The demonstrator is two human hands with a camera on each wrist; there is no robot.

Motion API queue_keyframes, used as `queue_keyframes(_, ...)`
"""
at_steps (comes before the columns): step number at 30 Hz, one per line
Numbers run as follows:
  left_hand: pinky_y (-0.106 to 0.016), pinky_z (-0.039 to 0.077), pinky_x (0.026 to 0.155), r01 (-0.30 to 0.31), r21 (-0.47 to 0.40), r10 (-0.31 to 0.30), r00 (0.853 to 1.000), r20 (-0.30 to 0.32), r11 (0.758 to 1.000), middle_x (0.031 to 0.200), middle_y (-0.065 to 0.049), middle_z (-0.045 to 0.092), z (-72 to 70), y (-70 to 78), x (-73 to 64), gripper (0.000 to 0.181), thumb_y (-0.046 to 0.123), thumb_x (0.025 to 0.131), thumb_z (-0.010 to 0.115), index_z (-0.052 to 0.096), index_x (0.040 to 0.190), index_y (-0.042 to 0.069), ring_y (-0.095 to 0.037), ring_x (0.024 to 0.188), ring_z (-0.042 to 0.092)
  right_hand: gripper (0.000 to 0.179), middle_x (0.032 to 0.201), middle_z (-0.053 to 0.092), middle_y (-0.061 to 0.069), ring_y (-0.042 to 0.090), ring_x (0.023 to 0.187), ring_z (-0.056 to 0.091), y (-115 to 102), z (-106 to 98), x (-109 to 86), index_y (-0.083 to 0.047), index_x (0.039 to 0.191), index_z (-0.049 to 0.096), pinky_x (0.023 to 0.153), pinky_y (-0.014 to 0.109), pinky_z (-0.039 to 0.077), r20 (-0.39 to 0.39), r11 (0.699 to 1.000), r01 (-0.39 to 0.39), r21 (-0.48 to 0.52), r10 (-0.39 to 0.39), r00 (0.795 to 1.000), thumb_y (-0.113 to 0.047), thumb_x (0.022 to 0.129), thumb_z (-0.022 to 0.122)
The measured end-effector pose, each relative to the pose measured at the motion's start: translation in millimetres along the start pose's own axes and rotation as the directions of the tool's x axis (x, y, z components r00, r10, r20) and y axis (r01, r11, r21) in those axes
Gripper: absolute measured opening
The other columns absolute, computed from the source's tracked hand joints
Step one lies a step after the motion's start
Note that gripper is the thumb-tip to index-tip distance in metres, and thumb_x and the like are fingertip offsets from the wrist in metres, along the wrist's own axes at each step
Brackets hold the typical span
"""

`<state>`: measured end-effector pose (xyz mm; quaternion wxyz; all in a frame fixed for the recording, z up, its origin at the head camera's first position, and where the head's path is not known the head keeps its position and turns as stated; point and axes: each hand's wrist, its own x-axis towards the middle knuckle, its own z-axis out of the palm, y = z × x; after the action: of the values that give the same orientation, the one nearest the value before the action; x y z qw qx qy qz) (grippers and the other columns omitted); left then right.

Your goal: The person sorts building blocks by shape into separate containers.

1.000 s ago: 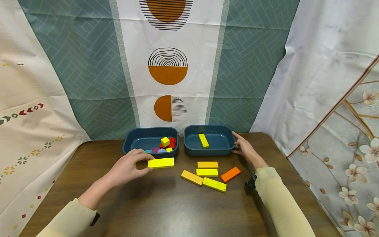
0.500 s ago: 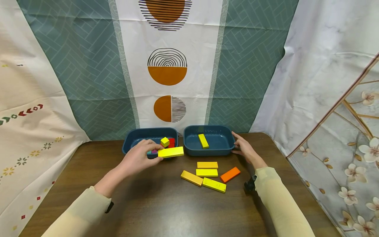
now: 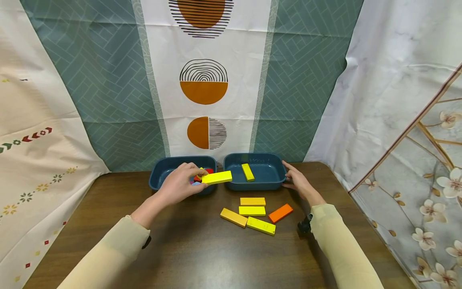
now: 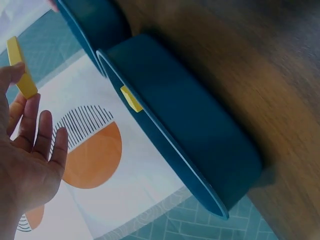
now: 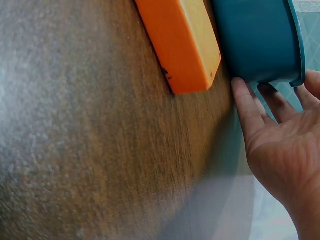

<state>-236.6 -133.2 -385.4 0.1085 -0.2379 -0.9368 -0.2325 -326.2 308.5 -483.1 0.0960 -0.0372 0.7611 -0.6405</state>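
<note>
My left hand (image 3: pixel 179 183) pinches a long yellow block (image 3: pixel 217 177) between thumb and fingertips, above the facing ends of two blue bins. In the left wrist view the yellow block (image 4: pixel 21 67) stands out past the thumb, with the other fingers loosely extended. My right hand (image 3: pixel 300 183) touches the outer end of the right blue bin (image 3: pixel 254 186), which has one yellow block (image 3: pixel 248 172) lying in it. In the right wrist view, extended fingers (image 5: pixel 248 106) rest against that bin's end wall (image 5: pixel 260 40), the thumb near its rim.
The left blue bin (image 3: pixel 159 172) contains red and other coloured blocks, partly hidden by my left hand. In front of the right bin lie yellow and yellow-orange blocks (image 3: pixel 252 201) and an orange block (image 3: pixel 280 213) on the brown table (image 3: pixel 202 249). Patterned cloths (image 3: pixel 108 100) hang behind.
My left hand has moved right and away from me, carrying the yellow block from in front of the left bin toward the right bin. The right hand stays at the bin's end.
</note>
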Motion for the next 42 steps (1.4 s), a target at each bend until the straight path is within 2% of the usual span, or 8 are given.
queue_keyframes(7,-0.032,0.047,0.07,-0.002,0.007,0.002,1.0,-0.012,1.0,0.096,0.007,0.059,5.8,5.5,13.2,0.03,0.035,0.088,0.08,0.078,0.115,0.021,-0.019,0.091,0.051,0.069,0.171,0.0,0.01,0.042,0.136,0.032,-2,0,-1.8,-0.021,0.166,0.016,0.113,0.061,0.035,0.008,1.0,-0.001,-0.001,0.001,1.0,-0.005,0.101,0.031)
queue_keyframes(26,-0.032,0.048,0.073,0.042,0.034,-0.043,0.999,0.021,0.999,0.102,0.002,0.062,18.4,17.2,44.6,0.035,0.036,0.09,0.078,0.077,0.121,0.02,-0.018,0.093,0.051,0.07,0.171,0.002,0.009,0.041,0.137,0.032,0,-1,0.0,-0.021,0.166,0.016,0.113,0.06,0.035,0.005,1.0,-0.008,-0.012,0.008,1.0,-0.007,0.099,0.031)
queue_keyframes(36,-0.033,0.048,0.073,0.048,0.052,-0.05,0.998,0.026,0.997,0.1,0.003,0.061,25.5,21.0,58.6,0.036,0.038,0.091,0.077,0.076,0.123,0.02,-0.019,0.092,0.05,0.071,0.171,0.0,0.009,0.043,0.144,0.027,-1,-1,0.6,-0.022,0.166,0.015,0.113,0.061,0.034,0.01,1.0,-0.002,-0.015,0.002,1.0,-0.007,0.099,0.03)
queue_keyframes(42,-0.034,0.048,0.075,0.074,0.063,-0.076,0.996,0.035,0.995,0.101,0.004,0.062,31.1,23.5,66.4,0.036,0.038,0.092,0.077,0.076,0.123,0.02,-0.019,0.094,0.051,0.07,0.171,0.002,0.008,0.043,0.144,0.027,0,-1,1.1,-0.022,0.166,0.017,0.113,0.061,0.035,0.003,1.0,-0.008,-0.015,0.008,1.0,-0.008,0.099,0.031)
